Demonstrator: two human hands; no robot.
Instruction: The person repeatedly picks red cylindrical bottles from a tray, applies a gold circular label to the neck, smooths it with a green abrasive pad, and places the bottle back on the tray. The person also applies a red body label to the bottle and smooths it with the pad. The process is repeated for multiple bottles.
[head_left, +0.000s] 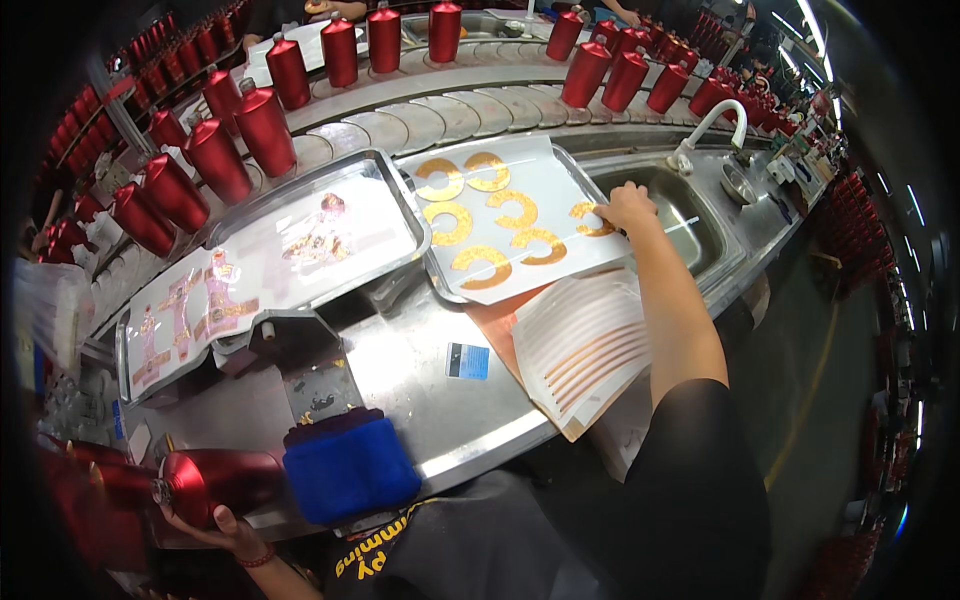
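Note:
My left hand (225, 531) supports a glossy red bottle (225, 484) lying on its side, its neck pointing left. My right hand (630, 206) reaches to the right edge of a tray (450, 289) lined with a white sheet, its fingertips on a gold C-shaped decal (589, 219). Whether the fingers pinch that decal cannot be told. Several more gold C-shaped decals (480, 268) lie on the same sheet. Below the tray, a stack of paper sheets with thin curved gold-brown strips (592, 367) rests on cardboard.
A second metal tray (424, 225) holds pink-and-gold decals (225, 292). Blue folded cloth (351, 469) and a small blue-and-white card (468, 361) lie on the steel table. Beyond stand red bottles (266, 131) along a slatted conveyor (450, 112). A sink (686, 225) with white faucet (720, 120) is at right.

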